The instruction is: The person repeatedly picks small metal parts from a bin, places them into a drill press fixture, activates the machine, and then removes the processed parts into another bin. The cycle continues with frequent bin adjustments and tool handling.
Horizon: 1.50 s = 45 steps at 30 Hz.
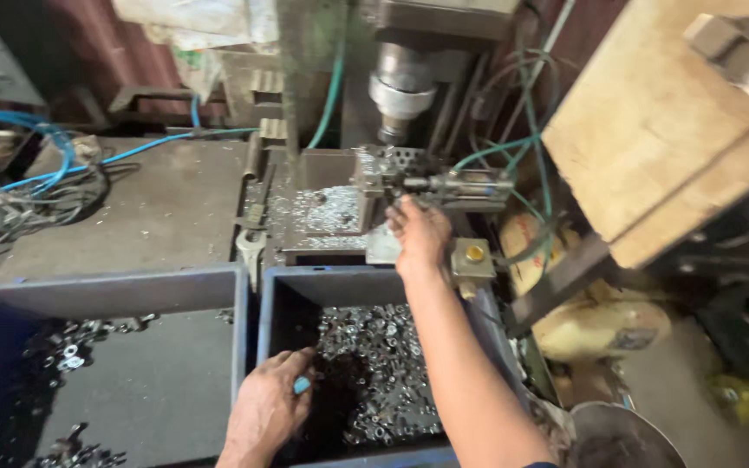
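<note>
the right hand (420,232) reaches to the clamp fixture (409,182) under the drill spindle (400,91), fingers curled, grip unclear. the left hand (269,407) pinches a small blue piece (302,385) over the bin of metal nuts (374,373) below the fixture.

right fingers (402,215) hidden (behind clamp (409,184)), bin (88,290) cropped

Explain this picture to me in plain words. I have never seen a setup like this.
The single picture comes from a camera worn on a person's head, looking down at their own hands. The right hand reaches up to a metal fixture under the spindle of a drilling machine. The left hand rests in a blue bin full of small metal parts and pinches something small and light blue. A second blue bin to the left holds only a few parts. Metal shavings lie on the machine table.
</note>
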Available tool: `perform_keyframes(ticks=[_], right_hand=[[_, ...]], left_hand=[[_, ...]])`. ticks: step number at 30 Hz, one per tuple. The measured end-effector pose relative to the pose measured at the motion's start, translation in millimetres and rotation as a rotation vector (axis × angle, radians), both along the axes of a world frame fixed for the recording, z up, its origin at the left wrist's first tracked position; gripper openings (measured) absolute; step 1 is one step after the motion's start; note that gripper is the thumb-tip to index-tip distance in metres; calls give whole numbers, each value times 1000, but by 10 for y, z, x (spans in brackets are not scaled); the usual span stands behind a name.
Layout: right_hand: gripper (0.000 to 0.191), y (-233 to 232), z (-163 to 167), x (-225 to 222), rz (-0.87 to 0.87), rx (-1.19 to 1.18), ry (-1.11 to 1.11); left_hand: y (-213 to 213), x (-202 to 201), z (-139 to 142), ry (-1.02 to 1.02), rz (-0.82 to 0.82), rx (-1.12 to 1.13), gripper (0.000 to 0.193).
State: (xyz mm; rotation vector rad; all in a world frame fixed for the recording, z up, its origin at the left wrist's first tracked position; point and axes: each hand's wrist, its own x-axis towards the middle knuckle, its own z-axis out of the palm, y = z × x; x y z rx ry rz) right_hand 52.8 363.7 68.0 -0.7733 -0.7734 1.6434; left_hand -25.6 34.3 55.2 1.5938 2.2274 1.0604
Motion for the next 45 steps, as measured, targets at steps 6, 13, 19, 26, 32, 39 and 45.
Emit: perform_keyframes(ticks=[6, 13, 19, 26, 32, 39, 45], right_hand=[[10, 223, -37, -164, -21, 18, -38], [24, -87, 248, 216, 194, 257, -303], [33, -678, 467, 1222, -123, 789, -950], [28, -620, 476, 1562, -267, 1177, -1302], [39, -780, 639, 1684, -208, 1305, -1382], [66, -1401, 640, 1505, 375, 507, -368], [81, -1569, 973, 1241, 31, 945, -721]], left_hand=[[20, -68, -28, -20, -41, -9, 41], [41, -65, -49, 23, -55, 20, 51], [23, -65, -44, -7, -35, -9, 49], [22, -17, -24, -24, -24, -61, 52], [-10, 8, -8, 24, -5, 25, 53], [-28, -3, -14, 50, -35, -83, 47], [-87, 45, 73, -13, 22, 14, 37]])
